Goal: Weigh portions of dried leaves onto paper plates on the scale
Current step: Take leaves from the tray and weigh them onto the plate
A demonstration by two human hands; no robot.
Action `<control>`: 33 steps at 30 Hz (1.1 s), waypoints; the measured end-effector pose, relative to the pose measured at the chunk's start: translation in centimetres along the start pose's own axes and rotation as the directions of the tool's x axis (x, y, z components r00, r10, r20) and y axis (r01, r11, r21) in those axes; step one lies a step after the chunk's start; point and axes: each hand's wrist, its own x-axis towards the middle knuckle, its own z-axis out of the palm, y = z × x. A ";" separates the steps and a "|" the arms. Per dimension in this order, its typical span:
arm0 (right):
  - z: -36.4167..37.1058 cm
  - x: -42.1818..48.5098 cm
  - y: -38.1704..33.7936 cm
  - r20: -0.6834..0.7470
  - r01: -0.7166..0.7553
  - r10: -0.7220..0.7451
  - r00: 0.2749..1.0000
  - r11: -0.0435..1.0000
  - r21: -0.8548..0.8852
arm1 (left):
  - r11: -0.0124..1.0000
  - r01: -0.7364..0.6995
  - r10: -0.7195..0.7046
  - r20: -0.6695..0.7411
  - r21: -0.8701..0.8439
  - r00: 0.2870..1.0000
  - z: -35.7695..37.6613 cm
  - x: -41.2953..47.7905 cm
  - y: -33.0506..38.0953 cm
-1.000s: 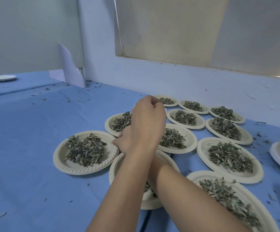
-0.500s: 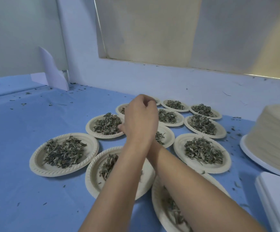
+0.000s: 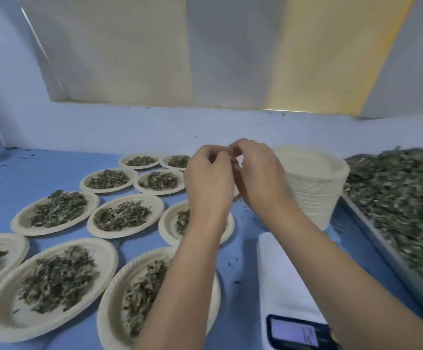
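Observation:
Several paper plates with portions of dried leaves lie on the blue table, for example a near plate (image 3: 0, 322) and a farther one (image 3: 21, 221). A white scale (image 3: 278, 281) with a lit display (image 3: 295, 333) sits at the lower right with no plate on it. Behind it is a tall stack of empty paper plates (image 3: 316, 188). My left hand (image 3: 209, 185) and my right hand (image 3: 259, 175) are raised side by side above the table. Their curled fingertips meet in front of the stack. Whether a leaf bit is pinched between them is not visible.
A metal tray (image 3: 372, 233) heaped with loose dried leaves (image 3: 402, 193) fills the right side. Leaf crumbs are scattered on the blue table cover (image 3: 41, 170). A pale blue wall (image 3: 129, 127) closes off the back, close behind the plates.
The view has swung right, bringing the scale, plate stack and leaf tray into sight. My arms have uncrossed and both hands have moved right, from over the filled plates to beside the stack.

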 end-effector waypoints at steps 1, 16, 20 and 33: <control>-1.1 0.0 0.8 -0.021 0.004 -0.005 1.000 0.999 -0.053 | 0.999 0.011 -0.011 0.012 -0.030 1.000 1.0 -0.4 0.1; -5.5 -0.9 7.7 0.276 0.002 0.103 0.956 0.936 -0.353 | 0.981 0.149 -0.143 0.053 -0.123 0.988 4.5 -2.4 -2.2; -5.8 -0.7 7.5 0.303 0.019 0.101 0.948 0.929 -0.370 | 0.980 0.153 -0.150 0.038 -0.130 0.988 4.3 -2.3 -2.5; -5.0 -1.3 7.5 0.078 0.115 -0.094 0.993 0.931 -0.347 | 0.973 0.196 -0.178 0.146 -0.122 0.973 5.4 -3.6 -2.1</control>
